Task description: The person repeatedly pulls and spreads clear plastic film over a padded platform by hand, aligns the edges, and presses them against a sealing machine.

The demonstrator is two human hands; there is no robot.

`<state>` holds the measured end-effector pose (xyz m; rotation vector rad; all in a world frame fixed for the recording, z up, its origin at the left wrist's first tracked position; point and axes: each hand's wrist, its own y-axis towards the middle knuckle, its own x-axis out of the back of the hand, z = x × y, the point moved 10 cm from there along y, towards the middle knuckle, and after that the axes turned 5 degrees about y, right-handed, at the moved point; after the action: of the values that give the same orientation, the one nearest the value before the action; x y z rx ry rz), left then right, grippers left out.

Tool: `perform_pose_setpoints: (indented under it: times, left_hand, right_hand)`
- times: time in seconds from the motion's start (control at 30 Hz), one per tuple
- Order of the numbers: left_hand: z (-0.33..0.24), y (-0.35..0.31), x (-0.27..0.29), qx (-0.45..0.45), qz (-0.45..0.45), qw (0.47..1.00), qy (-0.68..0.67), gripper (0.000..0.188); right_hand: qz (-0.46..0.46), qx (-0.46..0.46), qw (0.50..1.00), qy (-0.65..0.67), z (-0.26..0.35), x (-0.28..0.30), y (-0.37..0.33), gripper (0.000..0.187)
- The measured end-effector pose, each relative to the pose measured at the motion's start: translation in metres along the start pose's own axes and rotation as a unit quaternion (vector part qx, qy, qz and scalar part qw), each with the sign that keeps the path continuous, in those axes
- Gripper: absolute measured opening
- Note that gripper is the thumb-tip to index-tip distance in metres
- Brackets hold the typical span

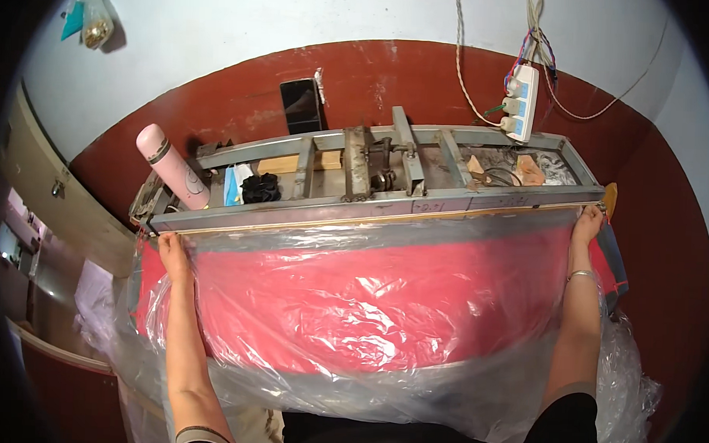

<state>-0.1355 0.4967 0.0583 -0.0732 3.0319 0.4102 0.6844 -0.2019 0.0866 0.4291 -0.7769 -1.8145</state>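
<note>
A clear plastic sheet [381,351] lies wrinkled and shiny over red and grey material [290,289]. Its far edge runs along a thin yellowish strip [386,220] at the front of a long metal frame [316,209]. Close to the left end of that strip, my left hand [174,256] is closed with its fingers pinched on the sheet's edge. My right hand [589,223] pinches the sheet at the strip's right end. Both arms reach forward, wide apart, over the sheet. The fingertips are partly hidden.
Inside the frame stands a pink bottle [173,167], tilted, near a black crumpled cloth [260,188] and a metal hinge mechanism [381,164]. A black phone [301,106] leans on the wall. A white power strip [520,104] hangs by cords at right. A door [67,172] is at left.
</note>
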Motion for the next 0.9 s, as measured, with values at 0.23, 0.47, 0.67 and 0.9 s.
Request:
perform_pose_setpoints:
  times: [0.23,0.47,0.67,0.9]
  left_hand:
    - [-0.117,-0.068,-0.01,-0.091,0.14,0.984,0.066,0.007]
    - [-0.158,-0.099,0.081,-0.108,0.06,0.992,0.004,0.011]
    - [-0.084,-0.111,0.162,-0.114,0.143,0.885,0.429,0.027]
    - [-0.12,-0.265,0.079,-0.129,0.322,0.868,0.355,0.039]
  right_hand:
    - [0.153,0.164,0.969,0.102,0.317,-0.071,-0.12,0.015]
    - [0.601,0.17,0.737,0.257,0.477,-0.13,-0.335,0.02]
    - [0.569,-0.085,0.791,0.21,0.334,-0.134,-0.305,0.016]
    - [0.382,0.014,0.923,-0.053,0.12,0.016,-0.138,0.023]
